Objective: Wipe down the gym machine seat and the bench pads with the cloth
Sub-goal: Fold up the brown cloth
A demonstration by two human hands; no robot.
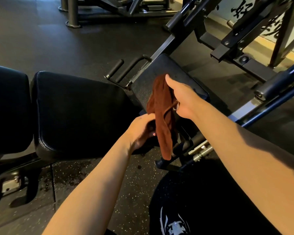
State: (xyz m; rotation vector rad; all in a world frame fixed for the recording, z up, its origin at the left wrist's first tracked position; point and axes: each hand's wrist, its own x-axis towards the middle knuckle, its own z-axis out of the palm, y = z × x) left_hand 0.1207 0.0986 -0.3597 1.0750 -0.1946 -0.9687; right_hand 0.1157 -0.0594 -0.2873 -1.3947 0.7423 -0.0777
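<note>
Dim, warm-toned indoor light. The brightest area is a pale yellow floor strip (268, 46) at the upper right of the frame. The black padded vinyl bench pad (78, 112) at left sinks into near-black, with a faint sheen along its edges. A hard shadow crosses the bare right forearm (236, 141) at lower right. The left hand (141, 131) and the rust-brown cloth (159, 99) look slightly motion-blurred. The wide lens bends shapes near the frame edges.

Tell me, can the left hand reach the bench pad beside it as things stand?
Probably yes: the left hand is right beside the bench pad, nothing between, and it holds the cloth.
</note>
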